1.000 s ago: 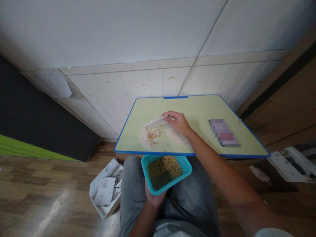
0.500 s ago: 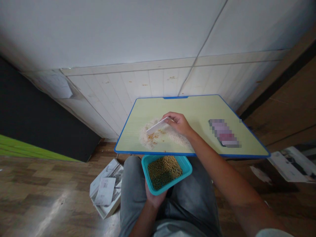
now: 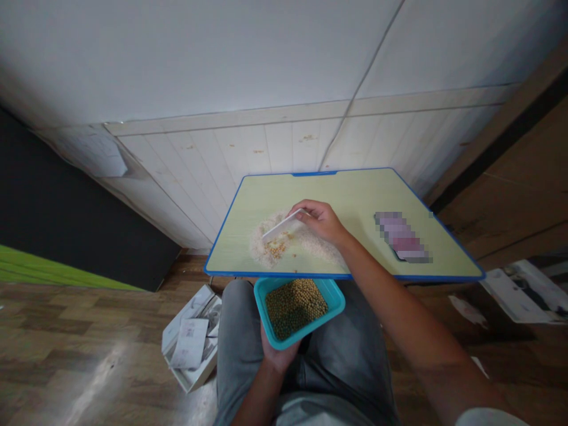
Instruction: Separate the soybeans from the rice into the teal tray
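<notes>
My right hand [image 3: 318, 219] pinches a thin white card [image 3: 280, 227] and keeps it tilted over the table. Below the card's lower edge lie yellow soybeans [image 3: 277, 249], with white rice [image 3: 261, 244] spread around them and more rice under my wrist. My left hand [image 3: 280, 353] grips a teal plastic basket [image 3: 287, 343] from below, just under the table's near edge. Inside the basket are many round beans [image 3: 298, 307], tan at the top and greenish in the shaded lower part. The left fingers are mostly hidden beneath the basket.
The pale green table [image 3: 355, 195] has a blue rim and stands against the wall. A phone-like item [image 3: 403, 236], blurred out, lies at its right. An open white box [image 3: 190, 343] with papers sits on the wooden floor at left. Cardboard [image 3: 532, 177] stands at far right.
Both hands, the card and the basket keep nearly the same places. The whole view has shifted very slightly.
</notes>
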Demonstrator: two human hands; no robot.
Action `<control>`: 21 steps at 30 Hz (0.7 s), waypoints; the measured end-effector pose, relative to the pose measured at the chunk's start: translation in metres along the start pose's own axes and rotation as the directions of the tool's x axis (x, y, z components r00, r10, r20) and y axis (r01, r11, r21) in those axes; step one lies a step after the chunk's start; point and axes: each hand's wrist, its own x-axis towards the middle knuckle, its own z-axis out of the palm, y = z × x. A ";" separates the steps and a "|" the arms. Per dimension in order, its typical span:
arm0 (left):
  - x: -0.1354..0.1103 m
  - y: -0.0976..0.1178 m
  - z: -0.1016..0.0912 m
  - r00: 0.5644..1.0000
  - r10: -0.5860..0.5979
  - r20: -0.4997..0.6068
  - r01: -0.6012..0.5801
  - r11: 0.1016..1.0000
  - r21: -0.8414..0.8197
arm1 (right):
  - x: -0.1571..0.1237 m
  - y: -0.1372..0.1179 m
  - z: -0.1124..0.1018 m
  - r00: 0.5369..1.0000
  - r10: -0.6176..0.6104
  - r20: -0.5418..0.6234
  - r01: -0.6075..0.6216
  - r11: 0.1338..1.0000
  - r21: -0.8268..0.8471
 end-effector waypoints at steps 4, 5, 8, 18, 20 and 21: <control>-0.001 -0.001 0.000 1.000 0.010 0.014 -0.010 1.000 0.028 | 0.000 0.000 0.006 0.997 0.026 0.075 -0.027 1.000 0.008; -0.001 -0.001 0.000 0.999 0.008 0.047 -0.009 0.999 0.031 | -0.001 0.000 0.006 0.996 0.030 0.085 -0.031 0.999 0.011; -0.001 -0.001 -0.002 0.993 -0.007 0.116 0.003 0.999 0.034 | -0.001 -0.001 0.001 0.997 0.032 0.074 -0.032 0.999 0.009; -0.001 0.000 0.009 0.998 0.005 -0.058 -0.005 1.000 0.000 | 0.000 0.003 0.001 1.000 0.011 -0.028 -0.010 1.000 0.019; -0.001 0.000 0.012 0.991 0.006 -0.131 -0.008 1.000 -0.015 | -0.001 0.005 0.004 1.000 0.017 0.011 -0.017 1.000 0.015; -0.001 0.000 0.012 0.988 0.005 -0.153 -0.008 1.000 -0.018 | -0.001 0.006 0.005 0.999 0.022 0.024 -0.023 1.000 0.010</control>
